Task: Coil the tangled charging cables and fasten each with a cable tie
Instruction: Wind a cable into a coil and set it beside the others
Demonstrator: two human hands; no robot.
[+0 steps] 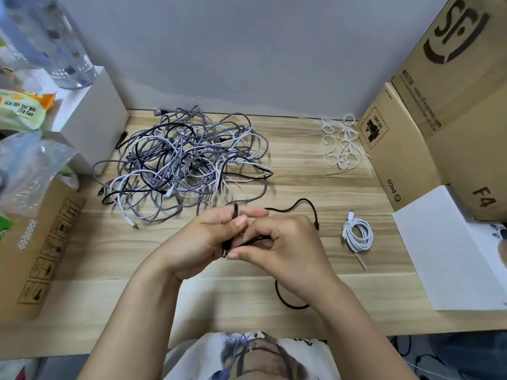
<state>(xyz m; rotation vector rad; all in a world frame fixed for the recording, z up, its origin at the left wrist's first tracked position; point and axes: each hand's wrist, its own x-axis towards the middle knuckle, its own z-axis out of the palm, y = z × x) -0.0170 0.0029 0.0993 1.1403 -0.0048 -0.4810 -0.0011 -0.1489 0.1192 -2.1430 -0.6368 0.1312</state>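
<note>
On the far left a cardboard box (41, 242) with printed handling symbols sits at the edge of the wooden table (109, 270), with a white box (90, 116) behind it against the wall. Next along, toward the back of the table, lies the tangled pile of cables (186, 160), grey braided, white and black strands all looped through one another.

In front of that pile, the person's 2 hands meet over the middle of the table. The left hand (211, 239) has its fingers curled round a black cable (304, 204), a loop of it showing above the knuckles and a plug end poking out below. The right hand (285, 250) pinches the same cable just beside it, fingers bent in tight. The cable trails off behind the right hand and another stretch curves out below the right wrist.

Further right, 1 white cable (358, 233) lies already coiled and tied. Behind it, a heap of white cable ties (341, 145) rests near the stacked cardboard boxes (428, 119) on the right.
</note>
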